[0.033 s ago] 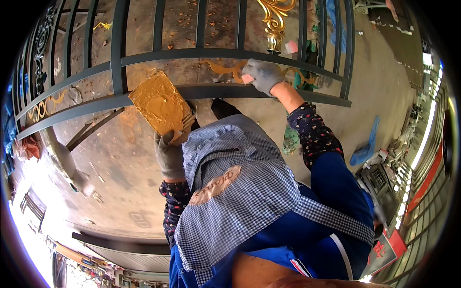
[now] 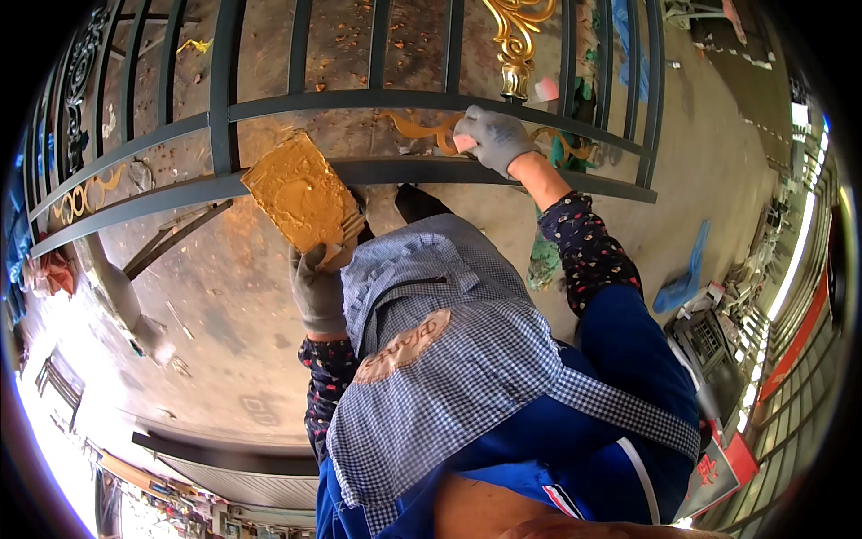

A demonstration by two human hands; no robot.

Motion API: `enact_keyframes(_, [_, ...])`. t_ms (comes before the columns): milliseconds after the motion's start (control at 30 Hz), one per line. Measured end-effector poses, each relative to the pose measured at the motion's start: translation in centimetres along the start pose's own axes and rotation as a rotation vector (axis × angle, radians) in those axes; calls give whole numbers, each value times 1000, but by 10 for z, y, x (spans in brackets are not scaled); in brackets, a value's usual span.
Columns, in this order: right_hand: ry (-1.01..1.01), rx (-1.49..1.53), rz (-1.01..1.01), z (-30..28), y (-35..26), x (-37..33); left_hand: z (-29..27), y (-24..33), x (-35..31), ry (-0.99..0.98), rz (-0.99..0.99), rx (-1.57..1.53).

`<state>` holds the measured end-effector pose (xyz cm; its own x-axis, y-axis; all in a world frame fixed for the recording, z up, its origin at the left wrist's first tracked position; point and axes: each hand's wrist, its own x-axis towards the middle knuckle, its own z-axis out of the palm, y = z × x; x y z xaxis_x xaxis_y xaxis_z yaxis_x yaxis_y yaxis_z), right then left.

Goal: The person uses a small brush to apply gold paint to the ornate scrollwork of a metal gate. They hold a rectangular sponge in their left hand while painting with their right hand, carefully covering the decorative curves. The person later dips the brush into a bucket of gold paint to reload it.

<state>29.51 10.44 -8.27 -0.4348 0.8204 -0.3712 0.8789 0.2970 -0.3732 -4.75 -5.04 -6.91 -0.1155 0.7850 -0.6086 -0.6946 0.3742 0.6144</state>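
Next to nothing has moved since the earlier frame: the railing (image 2: 359, 101) sits a hair further right in our view, and both our hands keep their pose. Taking the view as a dial with 12 at the top, our left hand (image 2: 319, 292) is at 9 o'clock, its forearm upright below it, the gloved fingers and thumb bent round the lower end of a board (image 2: 272, 212). That board lies toward 10 o'clock, tilted, its face up and thick with gold-brown paste (image 2: 305, 198). Our right arm reaches up and leftward, wrist at 1 o'clock, with the back of the gloved right hand (image 2: 496, 144) toward us. Its fingers are curled together around a small pink piece (image 2: 464, 143), at a flat gold scroll (image 2: 417, 128) between two rails; we cannot tell how firmly they press. The gold ornament (image 2: 514, 58) stands near 1 o'clock, beyond that hand. Our apron (image 2: 440, 341) fills the middle, and a shoe (image 2: 420, 203) shows near 12 o'clock beneath the railing.
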Motion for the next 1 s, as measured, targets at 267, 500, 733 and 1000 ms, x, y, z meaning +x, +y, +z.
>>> enact_keyframes(267, [140, 67, -43, 20, -24, 40, 3, -7, -10, 23, 54, 36])
enact_keyframes(500, [-24, -111, 4, -4, -17, 26, 1, -16, -18, 59, 74, -21])
enact_keyframes(733, [54, -32, -7, 18, -32, 44, 4, -15, -22, 52, 80, -76])
enact_keyframes(1000, [145, 41, 106, 8, -36, 36, 4, -20, -24, 60, 86, -112])
